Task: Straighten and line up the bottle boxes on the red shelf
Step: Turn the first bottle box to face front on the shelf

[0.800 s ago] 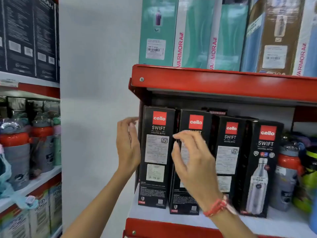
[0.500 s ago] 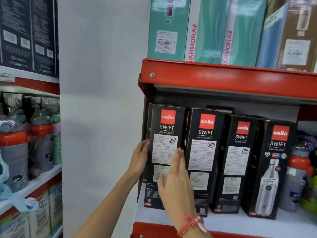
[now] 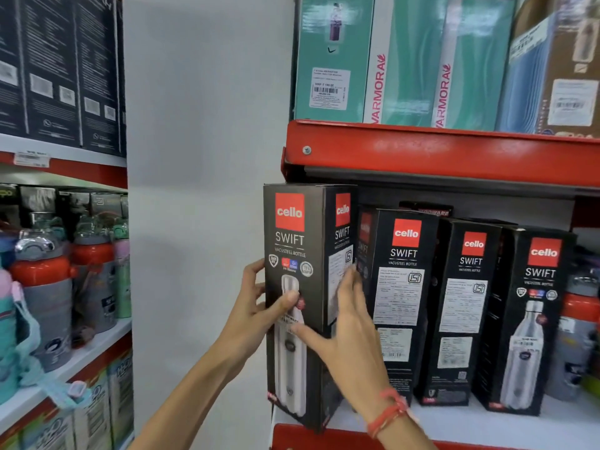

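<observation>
Several black Cello Swift bottle boxes stand on the red shelf [image 3: 454,157]. The leftmost box [image 3: 298,228] is pulled forward off the row and turned, so its bottle-picture face points at me. My left hand [image 3: 259,316] grips its left edge, thumb on the front face. My right hand [image 3: 344,332] holds its right side, thumb across the front. To the right stand the second box [image 3: 402,287], the third box [image 3: 464,303] and the fourth box [image 3: 529,313], each slightly angled.
Teal Varmora boxes [image 3: 406,60] fill the shelf above. Loose bottles [image 3: 578,336] stand right of the row. A white pillar [image 3: 204,190] separates a left shelf with red-capped bottles [image 3: 48,287] and dark boxes [image 3: 58,66].
Both hands closed on the leftmost box, drew it forward out of the row and rotated it, so the bottle-picture face now shows instead of the label side.
</observation>
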`<act>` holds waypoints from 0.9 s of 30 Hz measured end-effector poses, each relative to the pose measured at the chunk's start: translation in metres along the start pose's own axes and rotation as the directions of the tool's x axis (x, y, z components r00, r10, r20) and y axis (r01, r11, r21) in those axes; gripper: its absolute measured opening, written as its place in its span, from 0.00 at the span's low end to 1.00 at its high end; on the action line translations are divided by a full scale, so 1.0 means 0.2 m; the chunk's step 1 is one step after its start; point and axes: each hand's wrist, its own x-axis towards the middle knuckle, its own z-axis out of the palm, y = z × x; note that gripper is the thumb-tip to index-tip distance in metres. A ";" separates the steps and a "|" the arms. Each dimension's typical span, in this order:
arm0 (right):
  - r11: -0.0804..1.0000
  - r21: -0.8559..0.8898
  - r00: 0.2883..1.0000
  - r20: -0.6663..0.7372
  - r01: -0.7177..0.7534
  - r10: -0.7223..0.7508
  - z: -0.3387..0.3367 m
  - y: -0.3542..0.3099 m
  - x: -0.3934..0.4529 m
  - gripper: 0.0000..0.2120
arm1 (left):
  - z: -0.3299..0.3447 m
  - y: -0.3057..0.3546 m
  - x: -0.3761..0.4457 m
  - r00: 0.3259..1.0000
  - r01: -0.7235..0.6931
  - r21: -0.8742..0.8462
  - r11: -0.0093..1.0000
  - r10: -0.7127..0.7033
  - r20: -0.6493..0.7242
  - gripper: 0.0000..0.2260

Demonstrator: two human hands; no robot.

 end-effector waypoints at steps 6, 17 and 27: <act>0.995 0.095 0.996 0.088 -0.025 0.017 -0.03 0.03 0.08 0.56 | 0.04 -0.02 -0.03 0.991 -0.093 0.062 0.994 0.098 -0.094 0.24; 0.926 -0.335 0.975 -0.188 -0.175 0.116 0.12 0.14 0.16 0.46 | 0.22 -0.20 0.09 0.963 -0.025 0.282 0.959 0.099 -0.252 0.20; 0.860 -0.506 0.976 -0.213 -0.067 -0.049 0.08 0.18 0.16 0.38 | 0.28 -0.19 0.12 0.958 0.019 0.315 0.949 0.073 -0.277 0.19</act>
